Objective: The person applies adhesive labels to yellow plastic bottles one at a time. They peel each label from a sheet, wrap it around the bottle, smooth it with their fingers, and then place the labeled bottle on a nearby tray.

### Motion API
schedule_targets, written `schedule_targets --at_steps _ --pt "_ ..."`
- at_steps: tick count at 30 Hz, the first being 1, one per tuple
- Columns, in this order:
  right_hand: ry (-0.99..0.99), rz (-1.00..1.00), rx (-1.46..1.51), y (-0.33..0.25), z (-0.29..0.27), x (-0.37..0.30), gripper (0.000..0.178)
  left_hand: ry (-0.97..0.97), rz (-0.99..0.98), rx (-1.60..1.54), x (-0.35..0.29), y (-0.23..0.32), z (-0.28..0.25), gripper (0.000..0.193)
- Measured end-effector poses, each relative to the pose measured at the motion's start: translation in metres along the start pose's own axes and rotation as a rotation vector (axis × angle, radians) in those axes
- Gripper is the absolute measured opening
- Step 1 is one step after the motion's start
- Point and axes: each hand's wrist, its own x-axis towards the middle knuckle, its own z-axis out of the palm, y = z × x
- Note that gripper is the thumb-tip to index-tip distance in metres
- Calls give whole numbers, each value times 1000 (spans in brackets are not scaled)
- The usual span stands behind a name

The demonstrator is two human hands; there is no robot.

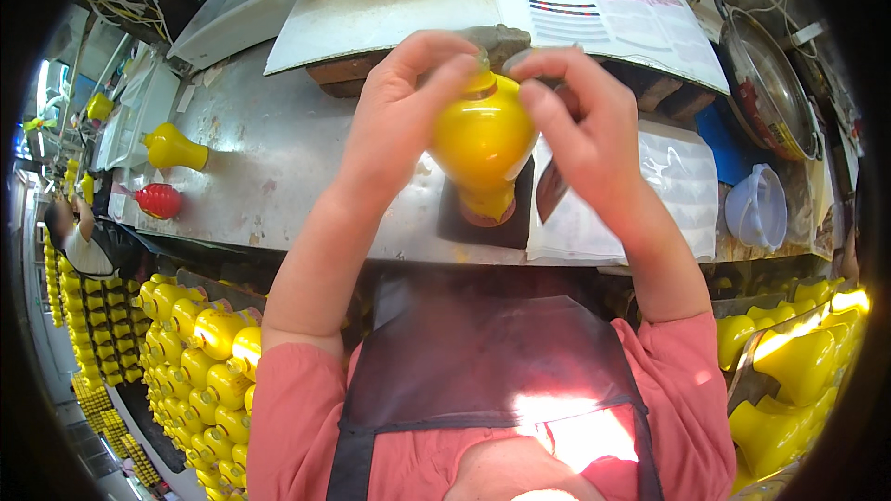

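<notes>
A glossy yellow vase (pixel 483 134) stands on a dark pad (pixel 457 213), in front of me at the table's near edge. Its narrow foot is toward me and its small neck is at the far end. My left hand (pixel 408 97) is closed at the vase's neck and left shoulder, its fingertips smeared by motion. On the other side, my right hand (pixel 589 116) has its fingers bent together by the right shoulder of the vase. What they pinch, if anything, is hidden. Below that hand shows a dark pointed flat piece (pixel 551 191).
White printed sheets (pixel 631 195) lie to the right, with a translucent tub (pixel 756 209) beyond. A raised white board (pixel 436 14) holds more yellow vases. On the left are a lying yellow vase (pixel 174 147) and a red ribbed object (pixel 159 200). Racked yellow vases (pixel 204 371) flank me; another person (pixel 88 246) is far left.
</notes>
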Motion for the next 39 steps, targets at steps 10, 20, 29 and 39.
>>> schedule_targets --at_steps 10,20,29,39 --pt "-63 -40 10 2 -3 -21 29 -9 -15 -19 0 10 1 16" --pt "10 -285 -115 3 8 -24 23 -21 28 134 -2 12 -1 19" --pt "-51 -276 -88 -2 2 -25 24 23 -5 61 -8 10 7 17" --pt "-31 -16 114 9 -4 -11 20 28 -18 -4 -9 5 0 19"
